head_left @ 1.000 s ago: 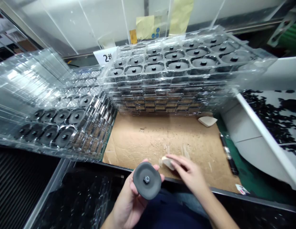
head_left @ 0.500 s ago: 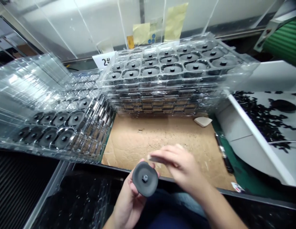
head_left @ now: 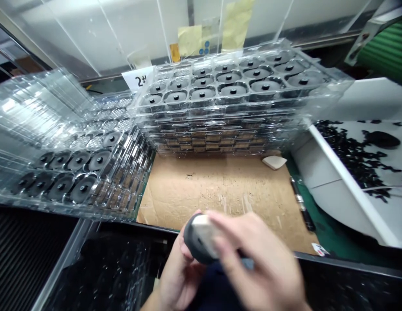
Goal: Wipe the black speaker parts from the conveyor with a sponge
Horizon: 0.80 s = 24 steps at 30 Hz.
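My left hand [head_left: 183,270] is wrapped round a dark grey round disc [head_left: 194,242], tilted and held low in front of my body. A central stud showed on it earlier; much of its face is now covered. In my right hand [head_left: 252,255], blurred by motion, a cream-coloured pad [head_left: 202,229] is gripped and lies against the disc's face. The pad looks like a small sponge, though its outline is partly hidden by my fingers. Both hands are at the near edge of a cardboard sheet [head_left: 188,190].
Stacked clear plastic trays [head_left: 220,119] with similar discs stand behind the cardboard. More clear trays [head_left: 118,172] are on the left. On the right are a white bin [head_left: 341,168] of small black parts, a black pen [head_left: 302,205] and a cream wedge [head_left: 274,162].
My right hand has come down and leftward, bringing the cream pad from above the disc onto its face. The disc has tilted in my left hand.
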Available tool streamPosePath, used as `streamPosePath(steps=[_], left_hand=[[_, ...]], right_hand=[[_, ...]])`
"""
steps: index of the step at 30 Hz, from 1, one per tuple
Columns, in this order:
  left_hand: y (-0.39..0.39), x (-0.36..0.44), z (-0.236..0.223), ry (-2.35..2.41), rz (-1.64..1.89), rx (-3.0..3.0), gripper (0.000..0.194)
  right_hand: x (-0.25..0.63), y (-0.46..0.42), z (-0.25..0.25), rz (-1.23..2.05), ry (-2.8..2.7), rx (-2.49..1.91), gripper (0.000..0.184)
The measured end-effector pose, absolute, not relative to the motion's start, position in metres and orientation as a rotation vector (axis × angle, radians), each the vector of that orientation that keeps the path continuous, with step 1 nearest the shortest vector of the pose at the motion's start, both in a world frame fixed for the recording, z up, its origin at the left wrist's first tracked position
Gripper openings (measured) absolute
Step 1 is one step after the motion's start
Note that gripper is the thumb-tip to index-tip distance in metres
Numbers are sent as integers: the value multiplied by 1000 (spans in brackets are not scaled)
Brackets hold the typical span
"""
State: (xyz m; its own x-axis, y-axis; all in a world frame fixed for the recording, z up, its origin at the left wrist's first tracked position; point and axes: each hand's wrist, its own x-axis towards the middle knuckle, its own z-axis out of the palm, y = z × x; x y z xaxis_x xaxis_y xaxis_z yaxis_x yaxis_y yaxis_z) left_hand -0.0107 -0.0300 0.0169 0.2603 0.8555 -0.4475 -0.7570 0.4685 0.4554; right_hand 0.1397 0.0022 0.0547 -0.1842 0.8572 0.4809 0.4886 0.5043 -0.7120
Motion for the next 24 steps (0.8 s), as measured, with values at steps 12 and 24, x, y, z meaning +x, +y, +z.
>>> streamPosePath(steps=[12,24], left_hand=[[-25,-9,18,788,1133,168,51],[-24,-13,25,774,985,298,55]], right_hand=[[125,5,61,577,-1952,-910,22],[131,23,64,634,-2031,-764,33]])
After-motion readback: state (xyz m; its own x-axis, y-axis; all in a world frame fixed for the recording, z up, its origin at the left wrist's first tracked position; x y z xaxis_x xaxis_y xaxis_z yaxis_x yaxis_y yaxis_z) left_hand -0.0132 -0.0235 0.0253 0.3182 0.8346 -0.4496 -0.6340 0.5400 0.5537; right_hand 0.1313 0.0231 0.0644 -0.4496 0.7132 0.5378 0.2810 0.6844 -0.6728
